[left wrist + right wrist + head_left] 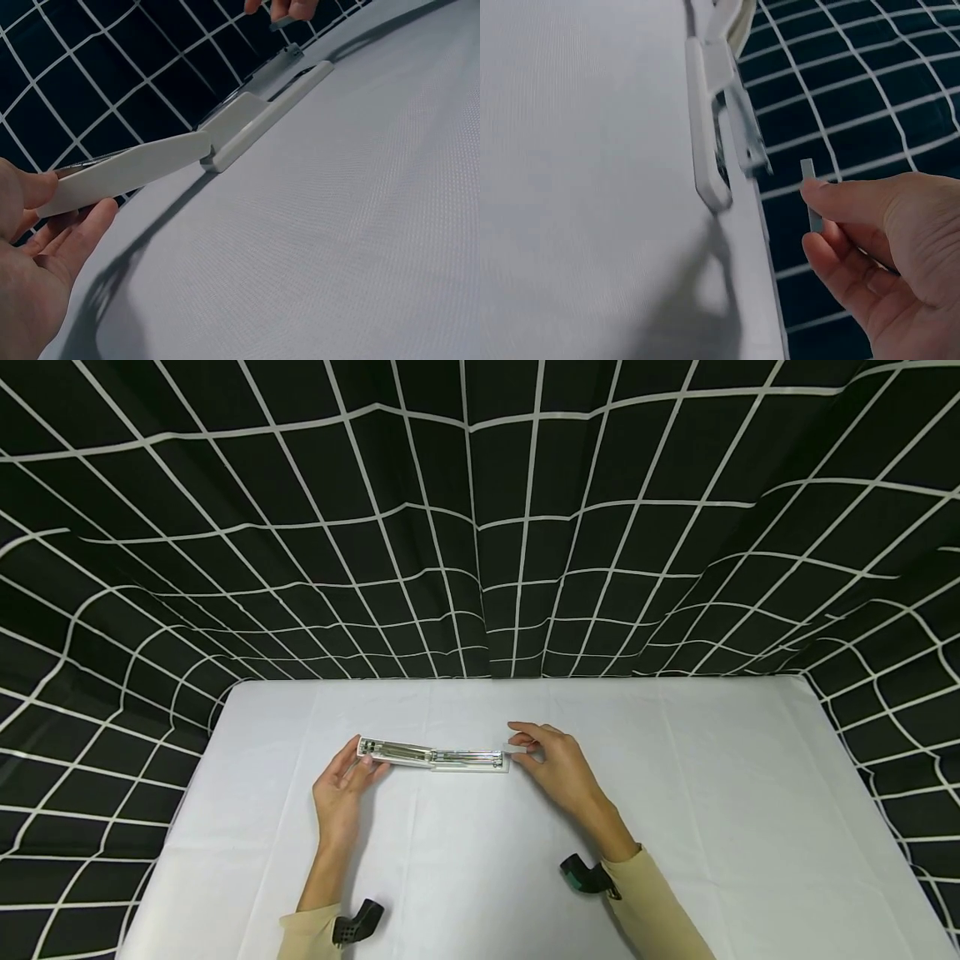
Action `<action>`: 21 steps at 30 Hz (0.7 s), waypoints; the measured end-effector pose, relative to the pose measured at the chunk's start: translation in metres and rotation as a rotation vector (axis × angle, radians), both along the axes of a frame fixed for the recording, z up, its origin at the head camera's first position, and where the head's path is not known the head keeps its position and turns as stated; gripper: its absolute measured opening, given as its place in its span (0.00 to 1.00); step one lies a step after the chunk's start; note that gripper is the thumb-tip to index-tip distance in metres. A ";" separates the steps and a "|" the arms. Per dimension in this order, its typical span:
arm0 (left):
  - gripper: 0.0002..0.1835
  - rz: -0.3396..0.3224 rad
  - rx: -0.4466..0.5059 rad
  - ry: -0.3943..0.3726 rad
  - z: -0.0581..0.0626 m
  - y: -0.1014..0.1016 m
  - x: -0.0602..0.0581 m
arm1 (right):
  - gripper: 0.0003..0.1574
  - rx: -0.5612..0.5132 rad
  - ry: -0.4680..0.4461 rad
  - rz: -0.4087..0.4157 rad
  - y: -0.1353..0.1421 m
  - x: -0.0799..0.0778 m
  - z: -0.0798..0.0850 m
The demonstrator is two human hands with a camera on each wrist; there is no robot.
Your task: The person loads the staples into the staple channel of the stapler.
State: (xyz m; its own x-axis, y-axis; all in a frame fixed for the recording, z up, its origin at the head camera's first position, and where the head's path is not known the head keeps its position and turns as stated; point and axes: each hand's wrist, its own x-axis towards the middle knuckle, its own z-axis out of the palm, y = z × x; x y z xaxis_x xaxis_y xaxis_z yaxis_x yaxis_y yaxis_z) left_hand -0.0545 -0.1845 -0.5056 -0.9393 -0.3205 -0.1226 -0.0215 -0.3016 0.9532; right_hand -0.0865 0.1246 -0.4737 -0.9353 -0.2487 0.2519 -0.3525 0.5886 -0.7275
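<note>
A white stapler (468, 767) lies opened out nearly flat, its metal magazine (744, 127) showing. My left hand (339, 793) grips the far left end of its upper arm (142, 166), thumb on top and fingers beneath, tilting that arm up off the table. The base (259, 131) rests on the cloth. Off the stapler's right end, my right hand (561, 767) pinches a short grey strip of staples (808, 171) between thumb and fingers. In the right wrist view that strip stands apart from the magazine's end.
A white cloth covers the table (480, 877). Behind it and on both sides hangs a black curtain (480, 552) with a white grid. Black wrist cameras (585, 874) are worn at both beige sleeves (656, 902).
</note>
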 end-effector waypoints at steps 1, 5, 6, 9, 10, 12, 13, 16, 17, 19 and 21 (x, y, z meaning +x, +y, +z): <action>0.25 0.000 0.000 0.000 0.000 0.000 0.000 | 0.28 0.002 0.001 0.007 -0.003 0.000 -0.001; 0.25 0.002 0.008 0.003 0.000 0.000 0.000 | 0.28 0.009 0.008 0.023 -0.014 -0.002 -0.001; 0.25 0.001 0.009 0.003 0.000 0.000 -0.001 | 0.28 0.012 0.008 0.025 -0.016 -0.002 -0.002; 0.25 0.001 0.011 0.002 0.000 0.001 -0.001 | 0.28 0.017 0.015 0.038 -0.021 -0.003 -0.001; 0.25 0.000 0.010 0.002 0.000 0.001 -0.001 | 0.28 0.020 0.016 0.041 -0.022 -0.004 -0.001; 0.25 0.001 0.014 0.002 0.000 0.000 -0.001 | 0.28 0.027 0.017 0.046 -0.025 -0.005 -0.001; 0.25 0.002 0.015 0.002 0.000 0.000 -0.001 | 0.28 0.028 0.016 0.050 -0.026 -0.006 -0.002; 0.25 0.005 0.019 0.006 0.001 0.000 -0.002 | 0.28 0.030 0.009 0.059 -0.029 -0.008 -0.002; 0.25 0.006 0.020 0.006 0.001 0.000 -0.002 | 0.28 0.028 0.006 0.062 -0.030 -0.008 -0.002; 0.25 0.009 0.020 0.004 0.001 0.000 -0.001 | 0.28 0.030 -0.004 0.067 -0.032 -0.008 -0.003; 0.25 0.010 0.019 0.001 0.001 0.001 -0.001 | 0.28 0.032 -0.017 0.072 -0.034 -0.008 -0.003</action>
